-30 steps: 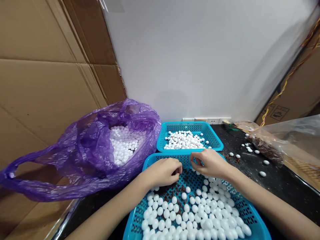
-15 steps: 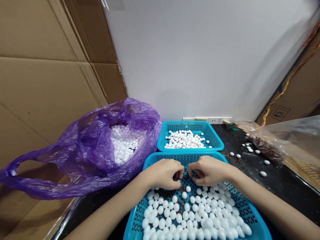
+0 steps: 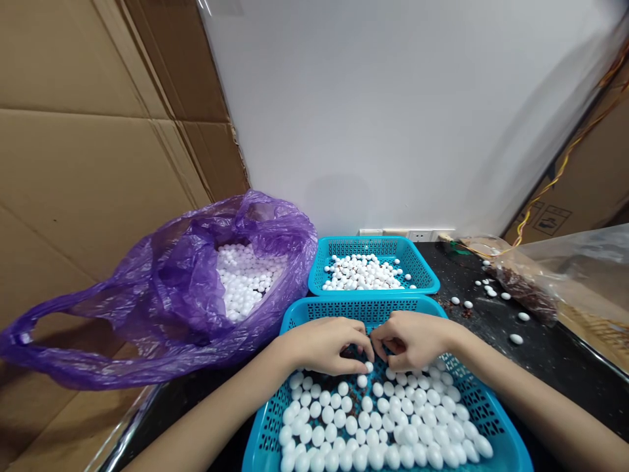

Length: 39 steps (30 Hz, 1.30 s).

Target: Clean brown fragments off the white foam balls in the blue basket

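Both hands are over the near end of a blue plastic basket [image 3: 511, 436] filled with small white egg-shaped balls [image 3: 427, 416]. The thumb and forefinger of my left hand [image 3: 327, 344] close around one white ball [image 3: 369, 367], by the middle of the basket. Beside it, almost touching its fingertips, my right hand [image 3: 415, 337] has its fingers curled inward; whatever they may hold is hidden. Brown crumbs [image 3: 352, 396] lie among the balls on the basket floor. Another loose ball [image 3: 362, 381] sits just below the left fingertips.
A second blue basket [image 3: 425, 272] with white balls stands behind. An open purple plastic bag [image 3: 162, 288] of white balls is on the left. Stray balls [image 3: 515, 339] and a clear bag of brown bits [image 3: 525, 295] lie on the black tabletop [image 3: 555, 367] at right, near cardboard.
My left hand has shifted slightly right, its thumb and forefinger coming onto a white ball. The right hand has stayed nearly in place, fingers still curled.
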Available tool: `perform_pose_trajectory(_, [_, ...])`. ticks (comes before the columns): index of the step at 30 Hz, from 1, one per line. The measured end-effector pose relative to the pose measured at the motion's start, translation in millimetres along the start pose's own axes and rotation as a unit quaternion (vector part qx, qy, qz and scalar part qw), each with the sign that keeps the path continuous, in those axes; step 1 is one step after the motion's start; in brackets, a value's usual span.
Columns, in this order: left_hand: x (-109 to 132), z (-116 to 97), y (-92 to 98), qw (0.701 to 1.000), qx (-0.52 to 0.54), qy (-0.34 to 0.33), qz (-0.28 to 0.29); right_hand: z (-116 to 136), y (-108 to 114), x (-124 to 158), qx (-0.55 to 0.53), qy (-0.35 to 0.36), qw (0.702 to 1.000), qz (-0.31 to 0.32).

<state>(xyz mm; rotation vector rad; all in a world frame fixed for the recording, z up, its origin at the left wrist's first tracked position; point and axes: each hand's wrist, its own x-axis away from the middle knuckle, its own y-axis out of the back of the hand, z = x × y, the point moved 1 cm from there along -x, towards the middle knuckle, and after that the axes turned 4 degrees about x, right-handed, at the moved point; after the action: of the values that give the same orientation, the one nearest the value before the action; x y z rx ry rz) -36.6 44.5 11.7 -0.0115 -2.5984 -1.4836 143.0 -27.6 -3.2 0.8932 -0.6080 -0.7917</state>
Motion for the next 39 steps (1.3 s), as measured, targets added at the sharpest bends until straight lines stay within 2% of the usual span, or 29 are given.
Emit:
perform_pose_trajectory(7, [-1,1,0.7,0.998,-0.030,0.053,-0.002,-2,0,-2,-0.004,-0.040,0.998,0.038])
perform_pose_trajectory(16, [-2,5,-1.9,1.000,-0.027,0.015,-0.007,-6,-3,-1,-0.032,-0.015,0.997,0.070])
perform_pose_trajectory(26, [-2,5,-0.8,1.000,-0.010,-0.002,-0.002,-9,-6,-3,-0.067,0.022,0.995,0.073])
perform_pose_trajectory(29, [-3,5,-0.8,0.999,-0.011,-0.012,-0.036,-8,-5,-3,-0.112,0.038,0.992,0.051])
perform_pose_trajectory(33, [-4,3,0.7,0.992,0.001,-0.032,-0.124,-5,0,-2,-0.174,0.057,0.983,-0.022])
perform_pose_trajectory(39, [-4,3,4.5,0.976,0.038,-0.032,-0.214,-6,6,-1,-0.275,0.077,0.951,-0.121])
